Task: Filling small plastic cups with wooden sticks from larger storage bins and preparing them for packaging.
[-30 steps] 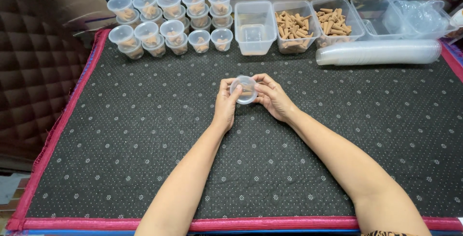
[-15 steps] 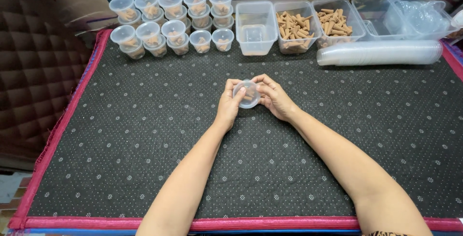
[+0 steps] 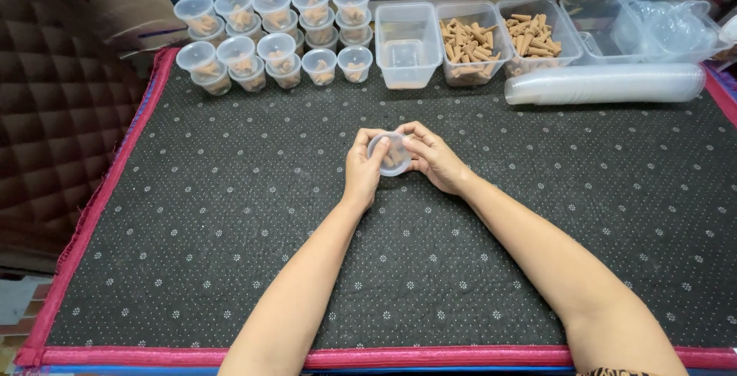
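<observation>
Both hands, left hand (image 3: 362, 167) and right hand (image 3: 434, 158), grip the small lidded cup (image 3: 390, 153) mid-bench; I think thumbs should press evenly around the rim.

I see both bare forearms reaching forward and converging; my left hand (image 3: 362, 167) and right hand (image 3: 434, 159) meet, fingers curled inward, thumbs on top.

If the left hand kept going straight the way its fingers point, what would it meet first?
The left hand points up-table, slightly right, while holding the small clear cup. Beyond bare mat, the empty clear rectangular tub likely comes first, though depth is uncertain.
</observation>
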